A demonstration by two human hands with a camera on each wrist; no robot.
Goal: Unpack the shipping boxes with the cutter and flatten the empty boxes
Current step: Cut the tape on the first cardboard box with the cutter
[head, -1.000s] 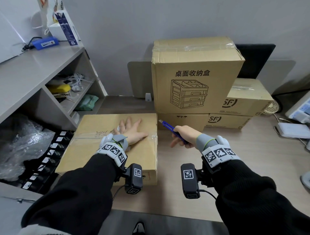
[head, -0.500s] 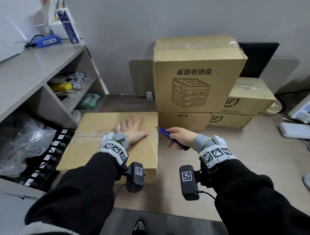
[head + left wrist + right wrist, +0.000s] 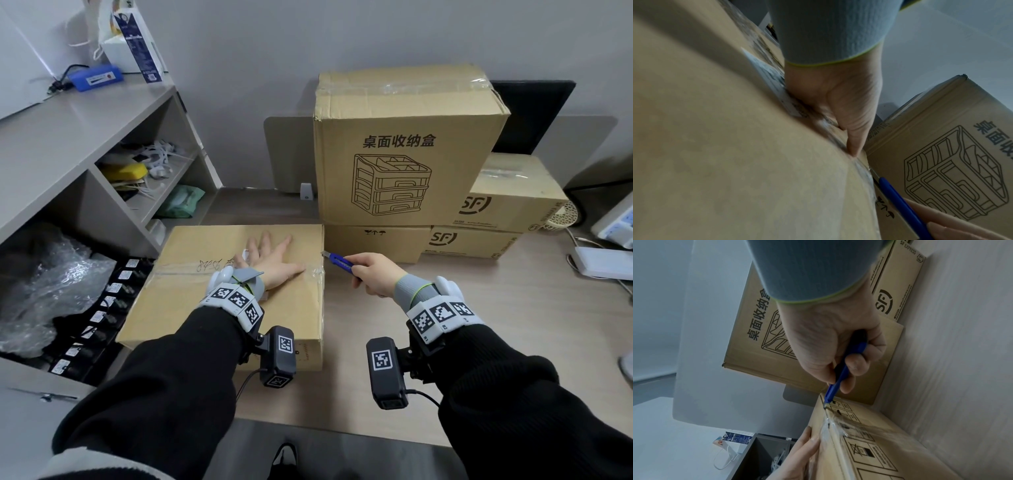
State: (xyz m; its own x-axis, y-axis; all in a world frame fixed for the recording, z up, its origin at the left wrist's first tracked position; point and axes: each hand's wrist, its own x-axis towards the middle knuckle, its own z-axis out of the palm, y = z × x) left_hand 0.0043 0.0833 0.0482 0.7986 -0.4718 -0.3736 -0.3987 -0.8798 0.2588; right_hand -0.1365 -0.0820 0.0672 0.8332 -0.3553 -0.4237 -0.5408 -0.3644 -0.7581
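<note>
The left hand [image 3: 270, 260] lies flat, fingers spread, on the box [image 3: 191, 308] on the desk [image 3: 513, 308]. The right hand [image 3: 373, 274] is curled around the cutter [image 3: 339, 262], whose blade tip is at the box's right top edge, where the tape [image 3: 828, 426] wraps over. The left thumb is near the tape line; if the blade slips along it, it may cut the thumb. Too deep a cut may damage the contents.

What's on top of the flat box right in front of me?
Your left hand rests flat on the flat box, fingers spread beside a clear tape strip and some handwriting. A small white label peeks out by the fingers; the palm hides the tape beneath it.
</note>
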